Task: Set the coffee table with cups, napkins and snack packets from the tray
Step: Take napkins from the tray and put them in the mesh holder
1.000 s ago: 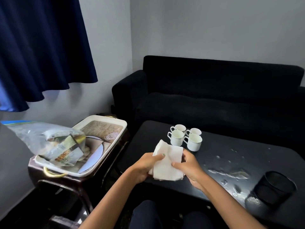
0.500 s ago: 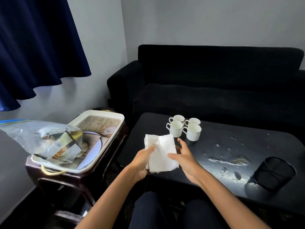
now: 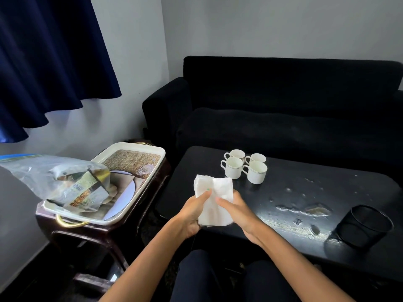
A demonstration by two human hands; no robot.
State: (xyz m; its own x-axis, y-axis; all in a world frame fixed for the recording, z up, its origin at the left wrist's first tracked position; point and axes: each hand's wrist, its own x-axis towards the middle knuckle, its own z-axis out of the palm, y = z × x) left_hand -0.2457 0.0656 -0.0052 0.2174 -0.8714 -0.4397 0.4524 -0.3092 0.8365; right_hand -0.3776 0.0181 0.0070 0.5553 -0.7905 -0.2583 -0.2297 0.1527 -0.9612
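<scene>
Holding a stack of white napkins (image 3: pixel 212 199) between both hands, left hand (image 3: pixel 194 211) and right hand (image 3: pixel 236 209) each pinching it, just in front of the four cups (image 3: pixel 244 168) already on the tabletop (image 3: pixel 305 192). Napkins unplaced; snack packets (image 3: pixel 80 188) remain on the tray (image 3: pixel 139 149), left of the cups.

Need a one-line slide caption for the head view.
Both hands hold white napkins above the coffee table, near four cups.
</scene>
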